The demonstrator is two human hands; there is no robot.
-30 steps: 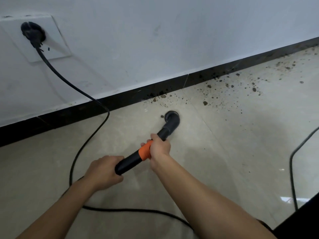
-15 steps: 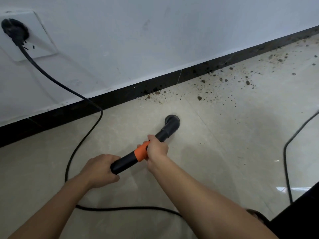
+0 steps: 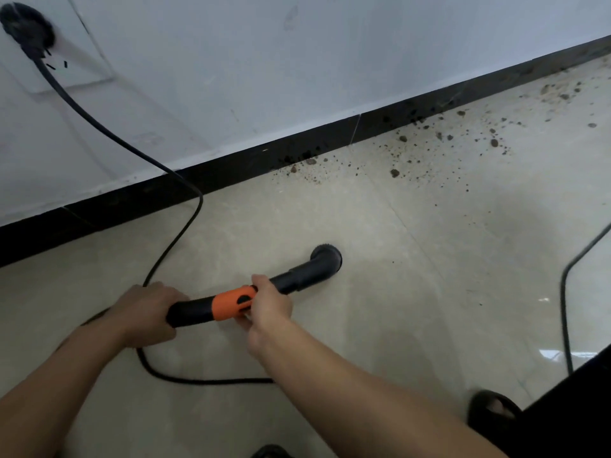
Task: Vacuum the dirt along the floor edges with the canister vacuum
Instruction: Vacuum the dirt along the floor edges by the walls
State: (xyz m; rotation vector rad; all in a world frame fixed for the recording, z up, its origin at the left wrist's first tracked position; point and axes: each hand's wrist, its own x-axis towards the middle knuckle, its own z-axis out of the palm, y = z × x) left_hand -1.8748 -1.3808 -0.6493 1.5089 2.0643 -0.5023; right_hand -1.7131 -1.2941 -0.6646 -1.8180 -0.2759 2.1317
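Vacuum wand (image 3: pixel 299 277) sits low over the floor (image 3: pixel 429 292), its round nozzle (image 3: pixel 327 257) down on the tile, well short of the dirt (image 3: pixel 395 173) scattered along the black baseboard (image 3: pixel 231 173) to the upper right. R hand (image 3: pixel 269 305): fingers clamped on the wand at the orange collar (image 3: pixel 228 304). L hand (image 3: pixel 148 312): fingers wrapped round the black rear end. Power cord (image 3: pixel 185 226) drops from the wall plug (image 3: pixel 28 28), passing behind the L hand.

No word, brand or number can be read anywhere in this corner of the room. The orange collar (image 3: pixel 228 304) on the vacuum wand (image 3: pixel 297 277) bears only a dark oval mark, too blurred to make out. The white wall socket (image 3: pixel 86 44) shows bare slots.
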